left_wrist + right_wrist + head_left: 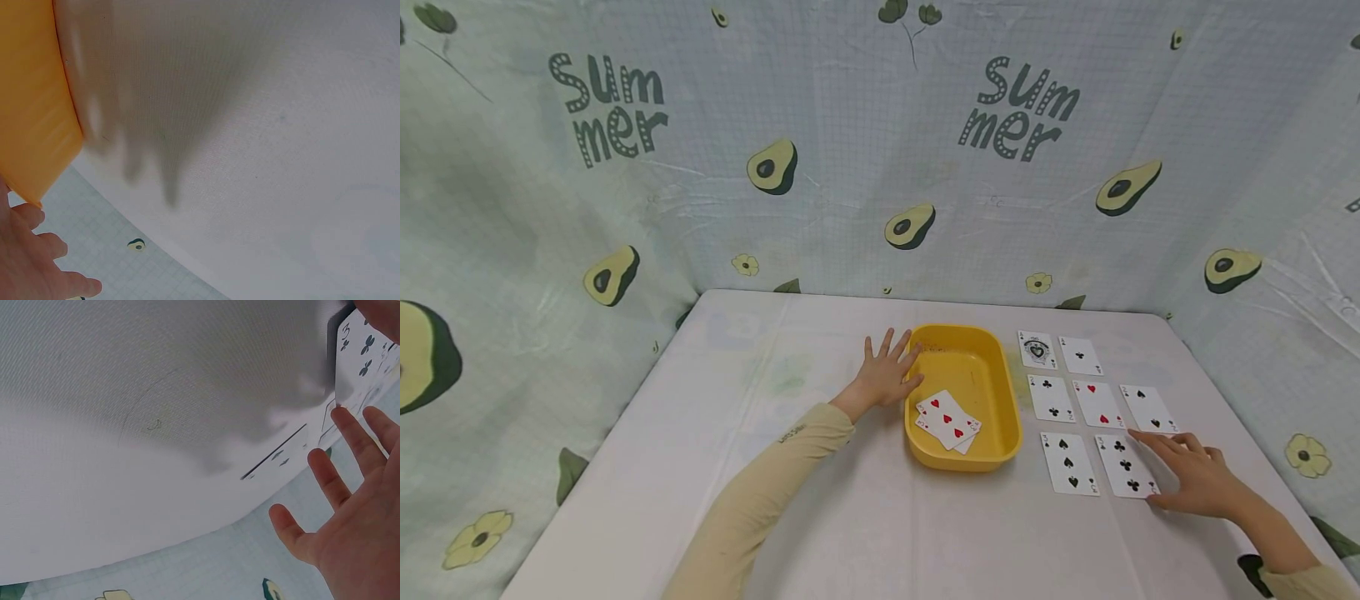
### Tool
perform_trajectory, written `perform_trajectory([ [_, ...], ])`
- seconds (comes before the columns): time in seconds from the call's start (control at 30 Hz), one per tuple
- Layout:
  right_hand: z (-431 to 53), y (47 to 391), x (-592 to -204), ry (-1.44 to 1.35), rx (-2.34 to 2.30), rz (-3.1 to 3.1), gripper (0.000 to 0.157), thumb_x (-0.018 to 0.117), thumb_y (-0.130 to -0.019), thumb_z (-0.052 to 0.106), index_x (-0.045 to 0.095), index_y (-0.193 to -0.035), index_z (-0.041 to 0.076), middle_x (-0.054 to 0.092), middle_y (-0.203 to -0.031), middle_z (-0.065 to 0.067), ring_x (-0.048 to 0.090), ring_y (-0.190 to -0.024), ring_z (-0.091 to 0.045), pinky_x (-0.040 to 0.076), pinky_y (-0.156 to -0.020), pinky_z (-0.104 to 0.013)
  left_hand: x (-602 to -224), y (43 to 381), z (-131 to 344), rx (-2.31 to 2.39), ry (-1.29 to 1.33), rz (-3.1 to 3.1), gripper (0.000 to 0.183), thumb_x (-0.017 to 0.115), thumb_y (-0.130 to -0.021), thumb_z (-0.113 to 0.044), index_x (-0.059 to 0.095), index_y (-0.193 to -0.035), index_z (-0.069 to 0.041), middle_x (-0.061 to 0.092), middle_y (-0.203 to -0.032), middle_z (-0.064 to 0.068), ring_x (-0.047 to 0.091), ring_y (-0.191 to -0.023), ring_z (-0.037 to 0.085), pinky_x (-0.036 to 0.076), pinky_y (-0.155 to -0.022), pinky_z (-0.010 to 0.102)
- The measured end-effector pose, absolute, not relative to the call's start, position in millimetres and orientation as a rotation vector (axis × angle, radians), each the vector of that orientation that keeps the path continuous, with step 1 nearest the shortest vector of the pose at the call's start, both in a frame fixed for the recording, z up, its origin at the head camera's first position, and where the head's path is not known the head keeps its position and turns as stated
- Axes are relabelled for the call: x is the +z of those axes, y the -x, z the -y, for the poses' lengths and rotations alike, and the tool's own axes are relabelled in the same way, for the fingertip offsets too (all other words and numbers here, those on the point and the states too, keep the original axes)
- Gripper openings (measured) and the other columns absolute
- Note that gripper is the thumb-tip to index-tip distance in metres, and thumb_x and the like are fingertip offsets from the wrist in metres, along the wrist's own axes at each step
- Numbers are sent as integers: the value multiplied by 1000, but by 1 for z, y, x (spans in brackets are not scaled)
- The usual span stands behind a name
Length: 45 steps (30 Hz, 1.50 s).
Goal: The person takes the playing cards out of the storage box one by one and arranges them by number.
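Note:
In the head view, my left hand [883,377], fingers spread, rests against the left rim of a yellow plastic tray [1007,392]. A three of hearts [950,419] lies on top of other cards inside the tray. My right hand [1198,475] holds a three of clubs [1123,468] at its right side, thumb on the near corner and index fingertip on the far one. The right wrist view shows this three of clubs [359,359] between thumb and index finger, the other fingers spread. A three of spades [1069,464] lies just left of it.
Behind the threes lie a two of clubs [1051,398], a two of hearts [1097,404] and a two of spades [1150,408]. Farther back are an ornate ace [1037,350] and an ace of clubs [1080,356]. Patterned cloth [850,108] hangs around the white-covered table [760,350].

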State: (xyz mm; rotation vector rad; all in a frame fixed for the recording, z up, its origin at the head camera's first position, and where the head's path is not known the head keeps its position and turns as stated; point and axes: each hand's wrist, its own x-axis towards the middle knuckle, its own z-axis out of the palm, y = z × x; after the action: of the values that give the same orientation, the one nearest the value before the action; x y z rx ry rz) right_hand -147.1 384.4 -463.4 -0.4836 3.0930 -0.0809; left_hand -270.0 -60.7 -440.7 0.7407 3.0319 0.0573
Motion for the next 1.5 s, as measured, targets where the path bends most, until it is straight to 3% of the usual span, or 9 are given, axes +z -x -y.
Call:
perform_trajectory([
  [1.5, -381, 147, -460, 532, -41, -3130, 91, 78, -54, 42, 35, -132, 25, 55, -118, -13, 40, -98, -31, 29, -74, -56, -443, 271, 62, 79, -734, -3011, 57, 30, -94, -45, 20, -143, -19, 7, -152, 6, 3, -139, 34, 7, -104, 62],
])
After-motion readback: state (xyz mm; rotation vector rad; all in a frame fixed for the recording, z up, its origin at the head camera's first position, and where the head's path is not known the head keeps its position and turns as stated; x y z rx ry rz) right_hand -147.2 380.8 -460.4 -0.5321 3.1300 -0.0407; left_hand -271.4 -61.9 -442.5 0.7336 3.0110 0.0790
